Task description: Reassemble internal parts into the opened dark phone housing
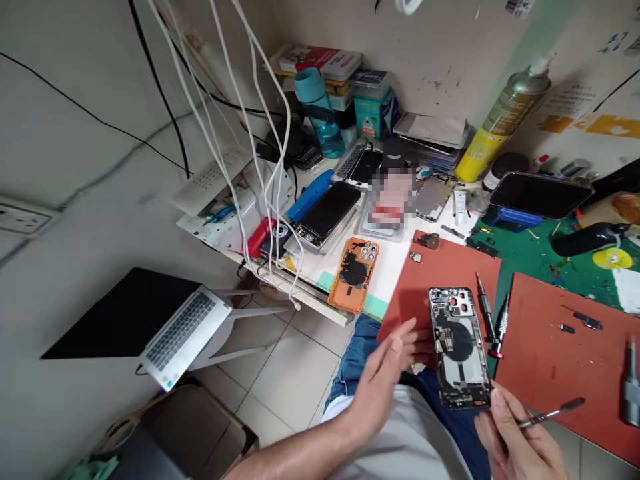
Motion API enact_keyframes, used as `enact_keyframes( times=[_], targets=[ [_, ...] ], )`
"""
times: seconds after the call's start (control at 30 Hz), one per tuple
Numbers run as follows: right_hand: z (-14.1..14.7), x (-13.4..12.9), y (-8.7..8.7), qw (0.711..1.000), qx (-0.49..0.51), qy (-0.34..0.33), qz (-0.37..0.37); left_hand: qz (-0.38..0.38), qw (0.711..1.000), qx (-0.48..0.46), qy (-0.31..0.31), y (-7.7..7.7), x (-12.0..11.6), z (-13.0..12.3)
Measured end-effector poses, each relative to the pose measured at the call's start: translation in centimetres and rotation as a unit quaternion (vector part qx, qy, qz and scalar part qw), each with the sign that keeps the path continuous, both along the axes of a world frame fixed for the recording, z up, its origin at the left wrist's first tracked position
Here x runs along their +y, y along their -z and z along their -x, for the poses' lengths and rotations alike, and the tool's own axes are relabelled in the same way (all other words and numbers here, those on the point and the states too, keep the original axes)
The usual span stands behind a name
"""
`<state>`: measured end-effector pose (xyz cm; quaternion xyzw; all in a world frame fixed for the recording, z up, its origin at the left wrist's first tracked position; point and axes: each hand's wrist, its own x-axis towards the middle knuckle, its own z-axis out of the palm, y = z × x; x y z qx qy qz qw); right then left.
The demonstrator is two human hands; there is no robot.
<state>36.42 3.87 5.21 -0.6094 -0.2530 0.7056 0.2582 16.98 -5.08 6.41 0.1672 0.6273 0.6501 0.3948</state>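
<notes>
Opened smartphone rear housing (457,347): over the near edge of a red-brown repair mat (450,267); no screen fitted, internals exposed, black round coil and boards still in place. Left hand (385,380): spread, fingers apart, just beside the housing. Right hand (520,433): pinching a metal spudger (550,415) near the housing's lower corner. Adjacent: two precision screwdrivers (493,327); second mat (565,373) bearing small black brackets (587,321); orange-cased rear housing (353,275) on the table (390,280).

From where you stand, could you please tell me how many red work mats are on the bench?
2: one red work mat behind the opened phone, another to its right. Others may be hidden.
</notes>
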Motion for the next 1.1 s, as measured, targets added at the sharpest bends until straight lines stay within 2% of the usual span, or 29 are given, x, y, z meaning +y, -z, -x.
enact_keyframes(
  times=[0.1,0.2,0.3,0.4,0.53,0.77,1.1],
  targets=[
    [1.1,0.0,-0.4,0.998,-0.008,0.0,-0.059,0.075,0.984,0.14,-0.085,1.8,-3.1,3.4],
    [2.1,-0.1,-0.7,0.994,-0.026,-0.004,-0.105,0.164,0.922,0.294,-0.192,3.5,-4.8,6.6],
    [2.6,-0.3,-0.7,0.993,-0.033,-0.014,-0.11,0.213,0.868,0.394,-0.216,5.1,-4.7,8.2],
    [2.4,-0.3,-0.5,0.994,-0.038,-0.017,-0.105,0.231,0.833,0.457,-0.209,6.0,-3.8,8.2],
    [1.6,-0.1,0.2,0.994,-0.041,-0.028,-0.102,0.229,0.805,0.508,-0.203,6.1,-2.8,7.7],
    [0.9,-0.2,1.1,0.994,-0.045,-0.043,-0.094,0.213,0.772,0.557,-0.223,5.2,-1.9,7.4],
    [1.0,-0.2,1.5,0.996,-0.031,-0.041,-0.069,0.199,0.756,0.579,-0.231,4.4,-1.6,6.9]
  ],
)
